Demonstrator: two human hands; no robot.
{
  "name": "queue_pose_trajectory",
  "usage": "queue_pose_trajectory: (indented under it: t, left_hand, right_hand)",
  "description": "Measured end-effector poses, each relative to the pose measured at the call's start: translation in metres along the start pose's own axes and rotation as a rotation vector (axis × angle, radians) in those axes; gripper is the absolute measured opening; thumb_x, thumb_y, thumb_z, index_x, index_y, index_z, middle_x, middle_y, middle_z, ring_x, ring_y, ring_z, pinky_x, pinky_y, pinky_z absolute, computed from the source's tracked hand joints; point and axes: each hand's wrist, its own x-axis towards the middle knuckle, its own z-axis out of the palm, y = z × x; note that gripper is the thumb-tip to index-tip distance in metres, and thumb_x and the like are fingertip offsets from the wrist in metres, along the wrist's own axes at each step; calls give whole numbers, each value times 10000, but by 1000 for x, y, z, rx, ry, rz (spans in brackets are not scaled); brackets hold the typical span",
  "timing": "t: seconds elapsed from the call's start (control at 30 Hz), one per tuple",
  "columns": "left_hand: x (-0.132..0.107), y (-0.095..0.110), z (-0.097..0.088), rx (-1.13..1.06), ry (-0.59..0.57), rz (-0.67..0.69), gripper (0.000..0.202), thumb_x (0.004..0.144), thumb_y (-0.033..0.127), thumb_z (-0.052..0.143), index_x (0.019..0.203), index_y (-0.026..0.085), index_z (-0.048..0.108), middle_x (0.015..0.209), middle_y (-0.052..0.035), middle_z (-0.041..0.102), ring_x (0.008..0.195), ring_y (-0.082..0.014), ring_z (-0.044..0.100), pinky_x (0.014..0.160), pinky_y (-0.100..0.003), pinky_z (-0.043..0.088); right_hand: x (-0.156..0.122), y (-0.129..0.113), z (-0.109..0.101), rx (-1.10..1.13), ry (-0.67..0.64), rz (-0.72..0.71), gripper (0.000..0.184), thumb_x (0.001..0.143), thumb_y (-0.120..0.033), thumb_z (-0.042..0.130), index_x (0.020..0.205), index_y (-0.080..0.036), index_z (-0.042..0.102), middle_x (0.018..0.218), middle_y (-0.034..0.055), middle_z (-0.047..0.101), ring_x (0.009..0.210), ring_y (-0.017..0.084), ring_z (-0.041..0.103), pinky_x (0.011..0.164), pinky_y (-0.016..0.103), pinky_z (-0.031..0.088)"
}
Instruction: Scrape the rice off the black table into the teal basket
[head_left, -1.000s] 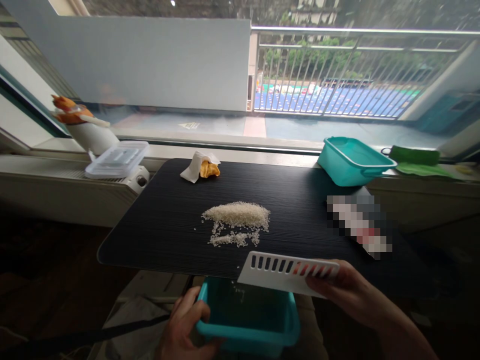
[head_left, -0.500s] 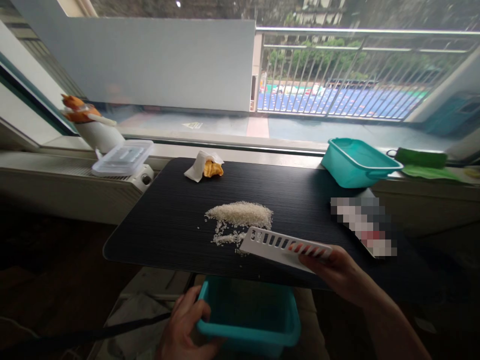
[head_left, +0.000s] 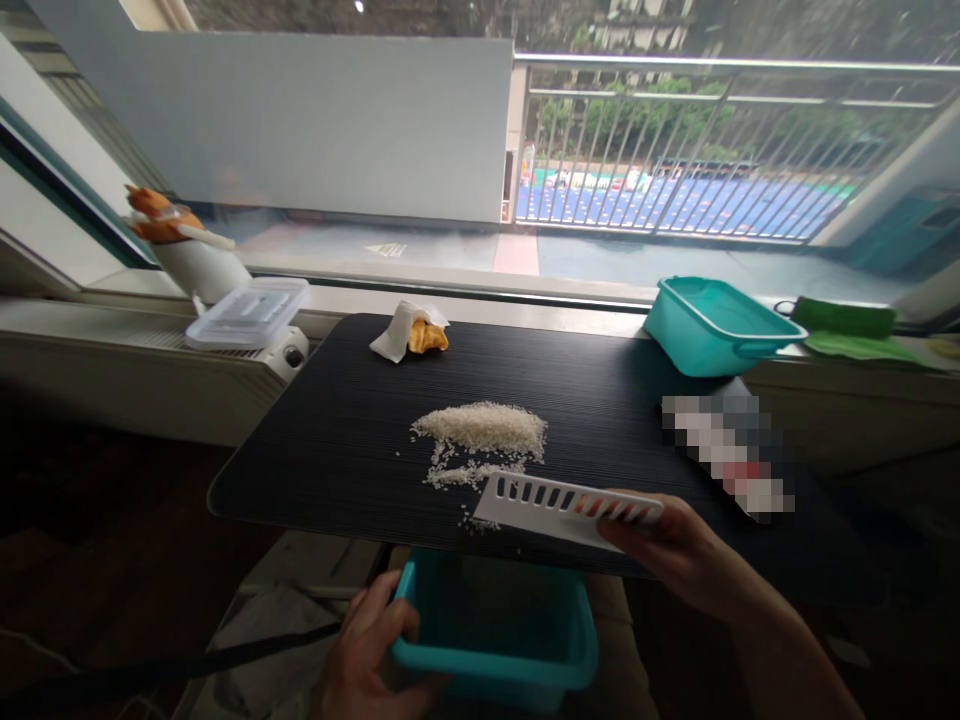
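A pile of white rice (head_left: 484,426) lies on the black table (head_left: 300,450), with a thinner strip and loose grains in front of it. My right hand (head_left: 660,540) is closed round a white slotted plastic piece (head_left: 547,507), tilted with its lower edge at the tabletop. Some grains lie by its left end, close to the table's front edge. Below that edge, my left hand (head_left: 375,645) grips the left rim of a teal plastic basin (head_left: 495,655). The basin's inside is dark, and I cannot make out what it holds.
A second teal basin (head_left: 720,325) stands at the table's back right. In front of it lies a blurred-out flat object (head_left: 727,450). White and yellow cloths (head_left: 427,337) sit at the back left. A clear lid (head_left: 251,313) rests on the heater (head_left: 150,370); green cloth (head_left: 847,325) lies far right.
The slotted piece in my right hand has moved toward the table's front edge, and some grains have come forward with it. My left hand still grips the basin.
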Motion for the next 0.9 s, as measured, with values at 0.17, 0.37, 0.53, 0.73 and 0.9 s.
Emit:
queue_pose_trajectory:
  t: [0.17, 0.37, 0.53, 0.73, 0.9]
  left_hand:
    - [1, -1, -1, -3, -24, 2, 226, 635, 181, 761, 659, 219, 539, 1047, -42, 643, 877, -203, 649, 737, -269, 546]
    - [-2, 3, 6, -24, 40, -64, 260, 586, 140, 738, 641, 218, 497, 1041, -33, 619, 877, -202, 625, 735, -275, 527]
    - [-1, 1, 1, -3, 22, -24, 232, 598, 141, 733, 653, 220, 523, 1055, -40, 636, 898, -215, 644, 748, -284, 535]
    - [-2, -2, -5, 12, 12, -5, 212, 629, 172, 748, 655, 219, 543, 1059, -56, 649, 918, -225, 655, 761, -297, 545]
    - [-4, -1, -2, -42, 57, -104, 242, 582, 113, 721, 645, 215, 511, 1059, -34, 636, 929, -215, 626, 758, -278, 529]
  right_hand:
    - [-8, 5, -6, 9, 103, 24, 257, 877, -401, 673, 1016, -217, 787, 1007, 50, 803, 940, 276, 736, 825, 320, 592]
    - [-17, 3, -2, 111, -40, 77, 208, 893, -355, 671, 1041, -260, 783, 1002, 22, 805, 907, 242, 750, 782, 275, 604]
    - [-5, 2, 1, 124, 11, 60, 237, 886, -373, 673, 1047, -239, 784, 1029, 38, 801, 938, 265, 742, 800, 302, 599]
    - [10, 9, 7, 58, 25, 25, 282, 877, -414, 672, 1034, -211, 789, 993, 53, 805, 906, 270, 742, 779, 305, 595]
    - [0, 5, 9, 122, -99, 86, 254, 896, -386, 664, 1073, -243, 777, 1028, 33, 800, 933, 250, 744, 808, 293, 601]
